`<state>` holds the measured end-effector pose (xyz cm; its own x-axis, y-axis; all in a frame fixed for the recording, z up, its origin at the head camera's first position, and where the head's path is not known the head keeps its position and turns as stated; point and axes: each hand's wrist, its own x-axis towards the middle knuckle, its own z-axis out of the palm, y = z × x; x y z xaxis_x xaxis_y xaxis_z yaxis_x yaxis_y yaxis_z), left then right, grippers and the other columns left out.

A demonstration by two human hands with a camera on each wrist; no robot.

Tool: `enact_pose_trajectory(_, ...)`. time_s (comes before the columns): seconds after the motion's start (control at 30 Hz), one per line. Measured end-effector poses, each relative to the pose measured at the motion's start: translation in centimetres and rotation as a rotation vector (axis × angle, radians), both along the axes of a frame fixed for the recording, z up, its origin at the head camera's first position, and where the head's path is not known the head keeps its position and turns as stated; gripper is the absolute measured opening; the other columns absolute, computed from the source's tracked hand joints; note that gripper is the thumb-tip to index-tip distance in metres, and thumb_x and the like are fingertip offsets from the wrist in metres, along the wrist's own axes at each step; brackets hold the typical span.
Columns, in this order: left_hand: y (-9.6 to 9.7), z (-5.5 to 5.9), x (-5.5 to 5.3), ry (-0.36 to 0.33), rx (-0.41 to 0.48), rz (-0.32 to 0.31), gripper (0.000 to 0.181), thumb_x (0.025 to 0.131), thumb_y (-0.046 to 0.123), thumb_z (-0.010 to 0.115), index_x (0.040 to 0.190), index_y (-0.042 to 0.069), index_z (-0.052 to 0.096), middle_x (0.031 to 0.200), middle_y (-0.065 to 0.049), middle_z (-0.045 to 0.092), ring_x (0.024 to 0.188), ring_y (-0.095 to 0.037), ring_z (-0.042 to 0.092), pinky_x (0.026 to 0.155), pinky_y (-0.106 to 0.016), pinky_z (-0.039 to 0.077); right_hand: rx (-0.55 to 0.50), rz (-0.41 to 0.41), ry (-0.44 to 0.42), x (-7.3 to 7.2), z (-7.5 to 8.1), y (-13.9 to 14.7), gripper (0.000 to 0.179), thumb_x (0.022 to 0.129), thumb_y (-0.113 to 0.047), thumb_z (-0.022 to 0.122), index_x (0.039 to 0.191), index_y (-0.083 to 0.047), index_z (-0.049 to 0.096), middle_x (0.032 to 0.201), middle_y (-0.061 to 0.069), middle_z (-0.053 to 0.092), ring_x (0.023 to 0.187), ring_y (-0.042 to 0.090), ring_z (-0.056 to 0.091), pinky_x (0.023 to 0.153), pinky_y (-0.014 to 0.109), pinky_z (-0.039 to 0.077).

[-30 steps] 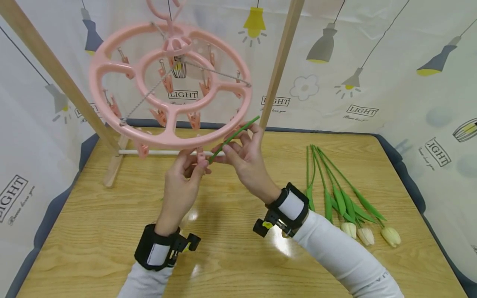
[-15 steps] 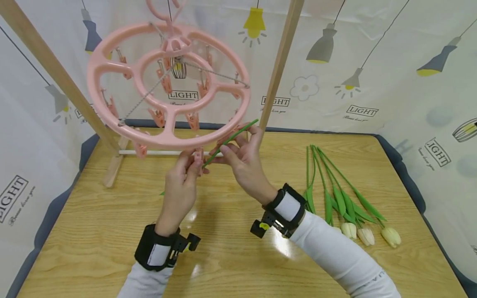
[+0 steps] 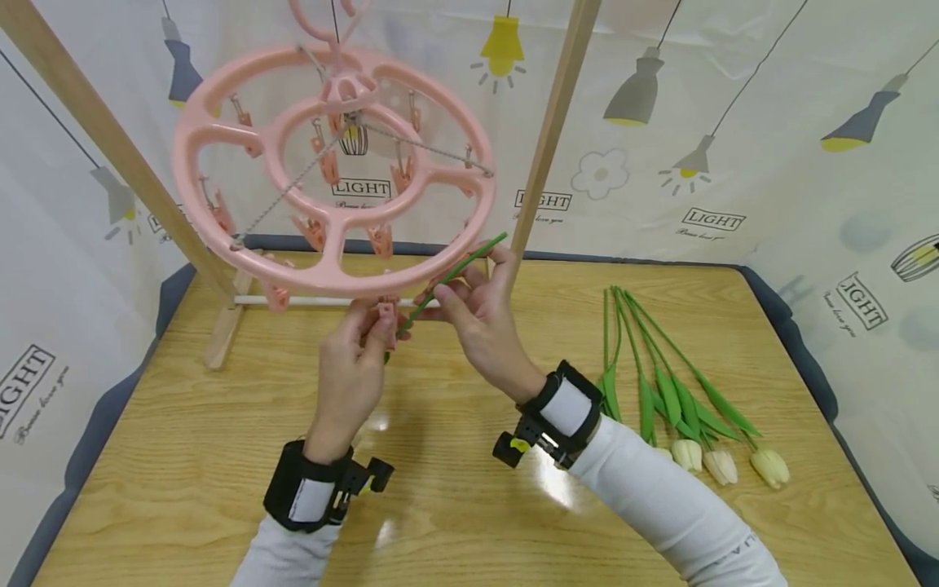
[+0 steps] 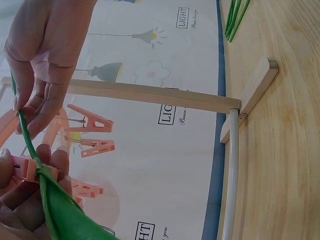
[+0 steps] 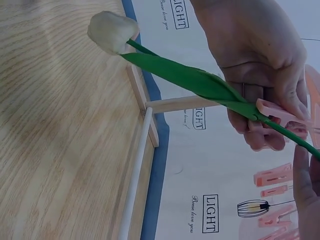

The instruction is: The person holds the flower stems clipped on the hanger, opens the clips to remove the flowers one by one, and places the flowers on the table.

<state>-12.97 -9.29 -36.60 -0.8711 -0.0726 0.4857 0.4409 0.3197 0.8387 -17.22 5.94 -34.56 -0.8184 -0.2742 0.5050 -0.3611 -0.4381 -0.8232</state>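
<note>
A round pink drying hanger with several dangling clothespins fills the upper left of the head view. At its front rim my left hand pinches one pink clothespin between thumb and fingers. My right hand pinches the green stem of a white tulip, slanting it up to the right. In the right wrist view the tulip's leaf points away from the clothespin and its flower hangs at the far end. The stem crosses right at the clothespin's mouth. From the head view the flower is hidden behind my left hand.
Several more white tulips lie on the wooden table at right, stems pointing away. A wooden stand has slanting posts either side of the hanger and a white rod low between them. A printed cloth hangs behind.
The tulip stem has shifted slightly down and left against the clothespin, its lower part now showing below it. My left hand and the clothespin have moved a little left; the hanger swayed slightly.
</note>
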Motion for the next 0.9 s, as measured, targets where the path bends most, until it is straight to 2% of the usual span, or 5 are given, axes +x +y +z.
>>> enact_pose_trajectory(0.17, -0.2, 0.0, 0.0, 0.016, -0.008, 0.043, 0.017, 0.098, 0.004, 0.053, 0.106, -0.007, 0.062, 0.080, -0.023, 0.070, 0.062, -0.017, 0.054, 0.051, -0.014, 0.041, -0.004, 0.001, 0.003, -0.1, 0.1, 0.2, 0.050, 0.094, 0.019, 0.037, 0.125, -0.014, 0.015, 0.108, 0.000, 0.055, 0.088, 0.019, 0.063, 0.076, 0.036, 0.063)
enact_pose_trajectory(0.27, -0.2, 0.0, 0.0, 0.024, 0.002, 0.043, 0.016, 0.098, 0.003, 0.053, 0.103, -0.008, 0.062, 0.077, -0.024, 0.070, 0.061, -0.016, 0.055, 0.050, -0.014, 0.040, 0.001, 0.002, -0.004, -0.2, 0.2, 0.4, 0.048, 0.094, 0.019, 0.037, 0.125, -0.012, 0.014, 0.106, 0.000, 0.056, 0.088, 0.019, 0.063, 0.076, 0.033, 0.063)
enact_pose_trajectory(0.57, -0.8, 0.2, -0.1, 0.020, -0.027, -0.027, 0.016, 0.101, 0.005, 0.044, 0.104, -0.008, 0.054, 0.081, -0.023, 0.066, 0.073, -0.024, 0.064, 0.062, -0.019, 0.049, 0.045, -0.036, -0.001, -0.5, 0.1, 1.7, 0.049, 0.096, 0.017, 0.036, 0.127, -0.016, 0.018, 0.101, -0.001, 0.055, 0.085, 0.017, 0.063, 0.075, 0.030, 0.062)
enact_pose_trajectory(0.77, -1.0, 0.2, -0.1, -0.046, -0.019, -0.061, 0.026, 0.102, 0.008, 0.041, 0.122, -0.007, 0.050, 0.092, -0.026, 0.066, 0.082, -0.028, 0.067, 0.072, -0.023, 0.052, 0.059, -0.108, -0.014, -0.8, 0.4, 3.2, 0.048, 0.096, 0.015, 0.037, 0.131, -0.012, 0.019, 0.095, 0.004, 0.053, 0.082, 0.018, 0.061, 0.072, 0.028, 0.062)
enact_pose_trajectory(0.9, -1.1, 0.0, -0.3, -0.058, 0.008, -0.093, 0.026, 0.103, 0.007, 0.038, 0.123, -0.007, 0.047, 0.094, -0.027, 0.065, 0.084, -0.023, 0.066, 0.075, -0.027, 0.054, 0.097, -0.174, 0.004, -1.0, 1.0, 4.5, 0.050, 0.097, 0.014, 0.039, 0.136, -0.009, 0.019, 0.095, 0.003, 0.053, 0.082, 0.018, 0.061, 0.070, 0.025, 0.060)
